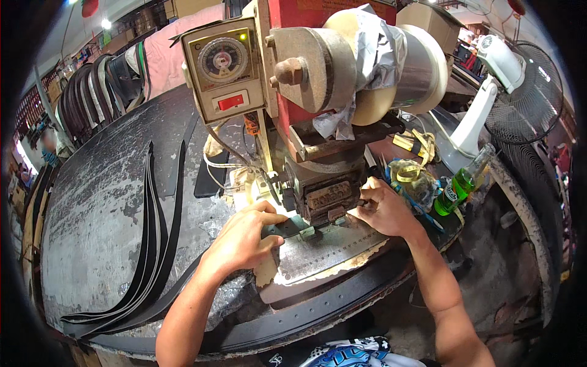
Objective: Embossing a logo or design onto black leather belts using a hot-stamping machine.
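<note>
My left hand (pixel 241 237) is at the left side of a hot-stamping press. Its thumb and index finger lie along either edge of a black leather strap (pixel 286 227), which runs under the press head (pixel 329 199). My right hand (pixel 386 209) is at the head's right side, its fingers curled and pinched together. What they hold is hidden behind the fingertips. Below the head is a metal base plate (pixel 324 254) with rows of small holes and a ragged tan edge. A control box (pixel 224 70) with a round dial and a red switch is mounted on the press's upper left.
Several long black straps (pixel 150 244) lie on the worn dark table (pixel 92 214) to the left. At the right are a green bottle (pixel 458 189), a yellow tape measure (pixel 409 171) and a white fan (pixel 483 110). More straps (pixel 101 85) hang at the back left.
</note>
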Demonstrator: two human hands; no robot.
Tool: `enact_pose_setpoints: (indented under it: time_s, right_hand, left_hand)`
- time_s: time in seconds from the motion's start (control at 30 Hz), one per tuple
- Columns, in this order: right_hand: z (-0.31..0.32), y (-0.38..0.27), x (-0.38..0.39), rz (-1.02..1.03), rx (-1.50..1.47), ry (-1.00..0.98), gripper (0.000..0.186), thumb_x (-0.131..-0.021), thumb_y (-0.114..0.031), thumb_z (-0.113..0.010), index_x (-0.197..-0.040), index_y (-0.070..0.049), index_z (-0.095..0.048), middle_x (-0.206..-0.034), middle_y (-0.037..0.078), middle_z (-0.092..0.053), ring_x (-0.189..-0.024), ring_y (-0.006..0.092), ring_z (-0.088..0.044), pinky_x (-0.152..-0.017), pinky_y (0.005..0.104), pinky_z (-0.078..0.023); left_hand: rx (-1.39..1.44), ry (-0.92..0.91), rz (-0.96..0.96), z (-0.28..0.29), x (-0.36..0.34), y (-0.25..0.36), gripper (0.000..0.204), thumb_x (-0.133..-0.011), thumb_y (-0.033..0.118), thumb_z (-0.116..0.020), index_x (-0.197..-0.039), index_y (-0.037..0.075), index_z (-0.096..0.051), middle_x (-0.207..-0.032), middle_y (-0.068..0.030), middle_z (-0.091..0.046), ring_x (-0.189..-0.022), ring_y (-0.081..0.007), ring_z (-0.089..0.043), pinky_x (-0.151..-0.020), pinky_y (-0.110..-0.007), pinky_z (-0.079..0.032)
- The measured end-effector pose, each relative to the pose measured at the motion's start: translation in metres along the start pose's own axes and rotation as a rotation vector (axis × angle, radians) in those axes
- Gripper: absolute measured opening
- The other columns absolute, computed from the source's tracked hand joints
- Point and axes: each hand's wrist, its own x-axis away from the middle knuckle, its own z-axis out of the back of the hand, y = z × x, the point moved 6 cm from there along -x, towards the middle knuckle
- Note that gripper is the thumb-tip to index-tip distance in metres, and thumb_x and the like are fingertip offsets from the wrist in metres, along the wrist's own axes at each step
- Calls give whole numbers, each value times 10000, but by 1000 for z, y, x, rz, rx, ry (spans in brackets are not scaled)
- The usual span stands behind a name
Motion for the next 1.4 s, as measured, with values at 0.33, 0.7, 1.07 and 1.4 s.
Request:
enact_pose_setpoints:
  time_s: [0.33,0.7,1.07,1.4]
  right_hand:
    - [0,1,1,10,-54,25,215,-817,-92,-726,-984,3,-629,-1007,121,-564,-923,262,-639,-801,337,-539]
    - [0,-2,0,51,-19,51,206,-810,-86,-732,-964,11,-635,-1000,131,-561,-911,262,-626,-762,347,-536]
    - [-3,8,-3,-16,-31,-3,294,-812,-269,-775,-1025,-79,-704,-1002,138,-625,-946,324,-615,-869,409,-495]
    - [40,34,3,-224,-269,105,340,-870,-88,-707,-1208,-107,-683,-891,18,-631,-755,127,-599,-721,281,-510]
  left_hand:
    - [-30,-24,33,-1,-1,-3,418,-794,180,-788,-1185,56,-713,-1121,-138,-649,-1043,-325,-640,-932,-404,-490]
    - [-35,-19,46,-1,0,-1,421,-783,166,-788,-1183,57,-715,-1113,-136,-653,-1026,-328,-646,-925,-408,-493]
    - [-63,-28,74,-2,-4,-3,420,-756,163,-790,-1162,71,-730,-1112,-134,-658,-1018,-320,-648,-919,-402,-494]
    - [-96,-16,72,-2,-6,-4,414,-727,157,-795,-1126,61,-740,-1071,-137,-670,-1018,-316,-645,-918,-404,-493]
